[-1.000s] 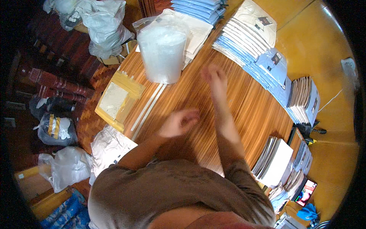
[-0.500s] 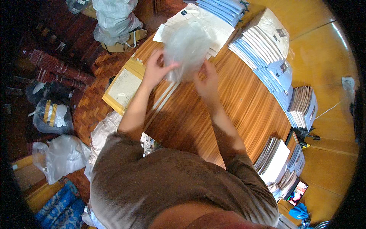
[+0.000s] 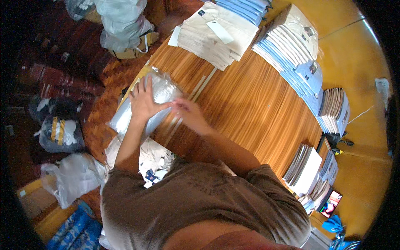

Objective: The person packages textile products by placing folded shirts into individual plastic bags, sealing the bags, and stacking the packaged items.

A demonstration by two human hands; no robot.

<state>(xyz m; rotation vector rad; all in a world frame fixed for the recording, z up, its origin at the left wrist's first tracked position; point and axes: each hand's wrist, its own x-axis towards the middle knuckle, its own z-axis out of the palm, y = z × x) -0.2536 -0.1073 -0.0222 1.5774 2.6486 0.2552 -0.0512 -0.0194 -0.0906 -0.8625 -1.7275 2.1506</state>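
A lit smartphone (image 3: pixel 331 204) sits lower right; blue patterned cloth (image 3: pixel 74 228) and a yellow-taped plastic sack (image 3: pixel 62 133) lie at left

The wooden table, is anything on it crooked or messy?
A little: the stack of folded cream garments at the far end has uneven, staggered edges, and a white card lies slanted on top. I can't see anything spilled.

Stack of clear plastic bags (image 3: pixel 163 88), glossy, flat, at wooden table's (image 3: pixel 250 108) left.
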